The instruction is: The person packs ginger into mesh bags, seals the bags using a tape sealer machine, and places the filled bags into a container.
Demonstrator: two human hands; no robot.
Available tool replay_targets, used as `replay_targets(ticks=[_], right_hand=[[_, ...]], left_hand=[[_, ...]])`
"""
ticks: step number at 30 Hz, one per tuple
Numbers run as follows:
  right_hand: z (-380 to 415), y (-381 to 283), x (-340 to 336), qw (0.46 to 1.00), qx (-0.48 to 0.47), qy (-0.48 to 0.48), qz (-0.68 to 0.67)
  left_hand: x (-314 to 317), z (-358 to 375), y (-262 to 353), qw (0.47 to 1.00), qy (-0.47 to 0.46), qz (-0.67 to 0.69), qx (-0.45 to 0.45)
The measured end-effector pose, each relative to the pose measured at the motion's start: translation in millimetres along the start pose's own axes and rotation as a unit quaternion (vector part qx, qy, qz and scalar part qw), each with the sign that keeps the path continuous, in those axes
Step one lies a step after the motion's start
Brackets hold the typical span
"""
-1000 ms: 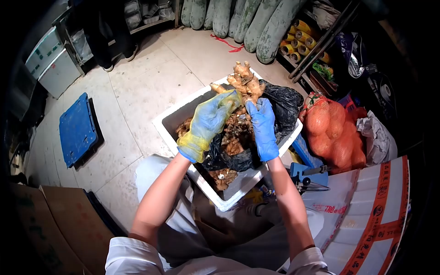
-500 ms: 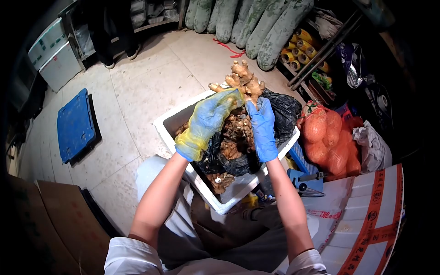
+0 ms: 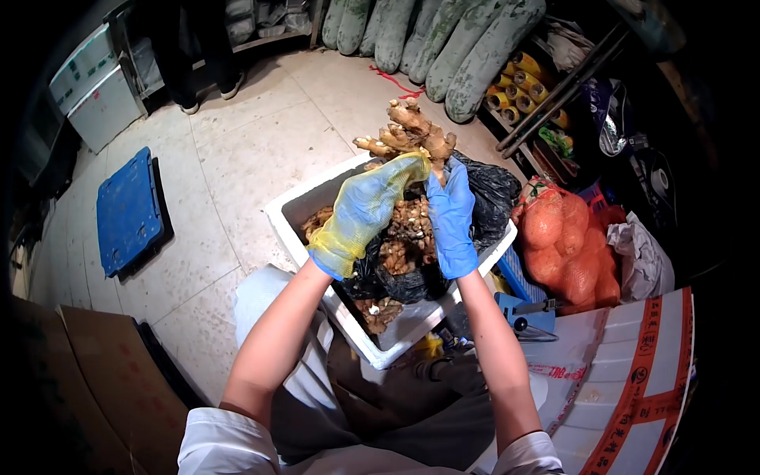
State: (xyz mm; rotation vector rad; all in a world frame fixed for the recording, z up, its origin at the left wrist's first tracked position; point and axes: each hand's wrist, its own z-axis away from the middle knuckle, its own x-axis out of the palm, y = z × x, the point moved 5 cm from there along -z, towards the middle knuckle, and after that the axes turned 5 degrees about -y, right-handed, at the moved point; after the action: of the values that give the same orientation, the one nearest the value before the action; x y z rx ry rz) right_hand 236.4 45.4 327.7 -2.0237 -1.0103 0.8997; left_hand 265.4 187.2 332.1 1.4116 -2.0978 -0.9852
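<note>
Grips ginger [image 3: 412, 134] with both hands, over far rim of white box [image 3: 383, 356]. Closes left hand [image 3: 364, 210], in yellow net over blue glove, narrowly on its near side; pinches its lower end with right hand [image 3: 451, 218], in blue glove. See more ginger pieces [image 3: 408, 229] in box below, with black bag [image 3: 492, 190] at right side. Note red net bag [image 3: 562, 245] right of box, blue lid [image 3: 131, 214] on floor at left, gourds [image 3: 483, 59] beyond.
</note>
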Motion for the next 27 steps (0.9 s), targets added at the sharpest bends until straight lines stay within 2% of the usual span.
replay_targets(ticks=[1,3,5,7,9,10,12,13,15,16,17,19,20,21,23,24,25,27], right_hand=[[-1,-1,1,1.000,0.005,-0.003,-0.022],[-4,1,0,0.999,0.010,-0.005,-0.045],[-6,8,-5,0.996,0.041,0.009,-0.084],[-6,8,-7,0.993,0.052,0.021,-0.108],[-7,14,-9,0.997,0.050,0.022,-0.063],[-6,13,-9,0.996,0.050,0.022,-0.063],[-3,2,-8,0.995,-0.008,0.022,0.098],[-2,0,-7,0.995,-0.007,0.022,0.097],[0,-8,4,0.965,-0.071,-0.027,0.250],[-3,-18,7,0.927,-0.193,-0.049,0.318],[-7,-16,7,0.928,-0.191,-0.047,0.317],[-16,-6,2,0.948,-0.107,-0.015,0.300],[-19,11,3,0.940,-0.030,-0.055,0.336],[-21,15,1,0.939,-0.031,-0.055,0.338],[-23,11,6,0.872,-0.164,-0.101,0.450],[-25,17,2,0.888,-0.116,-0.086,0.436],[-21,20,4,0.888,-0.117,-0.090,0.435],[-12,24,6,0.875,-0.100,-0.139,0.452]], left_hand=[[3,0,5,0.992,-0.038,-0.114,0.043],[1,1,3,0.993,-0.039,-0.109,0.038],[-5,1,-9,0.980,-0.016,-0.194,-0.037],[-9,1,-7,0.981,0.010,-0.187,-0.050],[-15,1,-8,0.991,0.093,-0.089,-0.047],[-17,2,-9,0.991,0.109,-0.072,-0.035],[-18,0,-3,0.987,0.138,-0.078,-0.022],[-20,1,1,0.982,0.168,-0.084,-0.009],[-25,1,-3,0.980,0.187,-0.057,-0.024],[-29,2,-7,0.978,0.205,-0.029,-0.040],[-30,2,-9,0.978,0.201,-0.030,-0.041],[-39,8,-26,0.952,0.270,-0.034,-0.138],[-38,8,-30,0.949,0.284,-0.009,-0.134],[-38,7,-31,0.945,0.299,0.017,-0.128],[-40,6,-36,0.932,0.309,0.103,-0.157],[-39,8,-34,0.929,0.310,0.116,-0.167],[-41,10,-32,0.927,0.314,0.115,-0.169],[-36,3,-32,0.933,0.254,0.189,-0.168]])
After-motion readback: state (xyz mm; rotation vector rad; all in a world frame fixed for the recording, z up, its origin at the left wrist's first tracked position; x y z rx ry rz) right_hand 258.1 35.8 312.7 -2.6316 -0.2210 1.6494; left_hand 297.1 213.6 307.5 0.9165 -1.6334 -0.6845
